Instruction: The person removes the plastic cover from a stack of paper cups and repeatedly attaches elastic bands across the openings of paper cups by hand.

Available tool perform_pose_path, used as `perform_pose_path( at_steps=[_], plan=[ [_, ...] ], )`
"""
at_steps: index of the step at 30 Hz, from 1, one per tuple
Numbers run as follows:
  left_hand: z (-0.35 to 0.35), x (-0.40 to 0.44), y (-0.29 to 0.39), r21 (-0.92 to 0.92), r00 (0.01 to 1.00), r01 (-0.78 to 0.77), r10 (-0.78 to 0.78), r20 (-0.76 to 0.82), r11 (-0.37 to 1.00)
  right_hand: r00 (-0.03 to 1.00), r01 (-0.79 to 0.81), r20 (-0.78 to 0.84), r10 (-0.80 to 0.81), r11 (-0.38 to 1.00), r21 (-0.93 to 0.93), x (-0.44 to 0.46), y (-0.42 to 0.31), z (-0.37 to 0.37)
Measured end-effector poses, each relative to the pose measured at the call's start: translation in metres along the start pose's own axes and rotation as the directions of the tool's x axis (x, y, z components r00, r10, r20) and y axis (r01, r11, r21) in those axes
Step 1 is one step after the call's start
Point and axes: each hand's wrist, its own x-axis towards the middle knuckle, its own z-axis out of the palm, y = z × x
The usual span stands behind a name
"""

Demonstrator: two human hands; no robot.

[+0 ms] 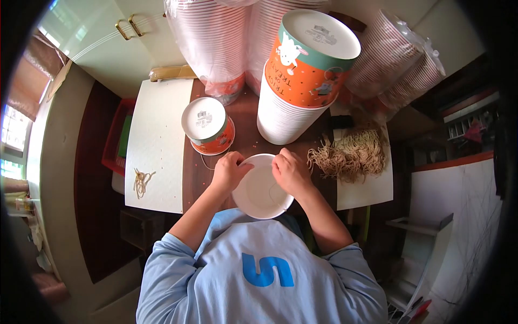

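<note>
A white-lined paper bucket (pixel 261 194) is held mouth-up just in front of my chest. My left hand (pixel 229 170) pinches its far left rim, fingers bent over the edge. On the far right rim my right hand (pixel 291 170) grips with curled fingers. A thin cord runs inside the bucket toward the near right rim. Beyond my left hand an orange and green printed paper bucket (pixel 208 127) stands upside down, with a loop of cord at its base. To the right of my right hand lies a heap of tan cords (pixel 353 155).
A tall stack of upside-down white buckets (pixel 291 116) carries an orange "Trick or Treat" bucket (pixel 307 70) on top. Plastic-wrapped bucket stacks (pixel 208 46) stand behind, with more wrapped stacks (pixel 386 56) at right. A few loose cords (pixel 141 182) lie on the white board (pixel 156 124) at left.
</note>
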Motion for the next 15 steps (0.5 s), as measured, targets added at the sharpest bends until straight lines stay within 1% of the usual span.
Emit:
perform_pose_path(
  at_steps=[2, 4, 5, 7, 8, 10, 11, 13, 15],
  plan=[
    [0.0, -0.005, -0.001, -0.045, 0.999, -0.045, 0.044, -0.009, 0.998, 1.0, 0.006, -0.03, -0.006, 1.0, 0.005, 0.001, 0.004, 0.003],
    [-0.004, -0.012, -0.001, -0.116, 0.998, 0.006, 0.001, 0.057, 0.993, 0.997, 0.013, -0.076, -0.01, 0.999, 0.036, 0.002, 0.007, 0.008],
    [-0.007, -0.016, 0.0, -0.148, 0.996, 0.034, -0.021, 0.09, 0.988, 0.992, 0.013, -0.128, -0.002, 0.996, 0.085, 0.002, 0.005, 0.011],
    [-0.011, -0.025, 0.0, -0.331, 0.986, 0.138, -0.097, 0.135, 0.934, 0.974, 0.018, -0.225, 0.024, 0.983, 0.183, -0.001, -0.001, 0.019],
    [-0.011, -0.03, -0.001, -0.416, 0.977, 0.192, -0.134, 0.165, 0.889, 0.98, 0.002, -0.196, 0.045, 0.973, 0.23, -0.003, -0.008, 0.019],
    [-0.01, -0.033, -0.01, -0.558, 0.964, 0.252, -0.154, 0.218, 0.791, 0.987, -0.03, -0.141, 0.079, 0.947, 0.318, -0.006, -0.026, 0.014],
    [-0.01, -0.034, -0.013, -0.621, 0.957, 0.28, -0.16, 0.244, 0.732, 0.988, -0.025, -0.133, 0.073, 0.944, 0.33, -0.007, -0.029, 0.019],
    [-0.01, -0.033, -0.015, -0.628, 0.952, 0.296, -0.167, 0.258, 0.72, 0.989, -0.087, -0.079, 0.126, 0.921, 0.38, -0.01, -0.033, 0.032],
    [-0.013, -0.032, -0.014, -0.621, 0.948, 0.306, -0.174, 0.265, 0.722, 0.987, -0.123, -0.054, 0.154, 0.92, 0.373, -0.012, -0.034, 0.041]
  ],
)
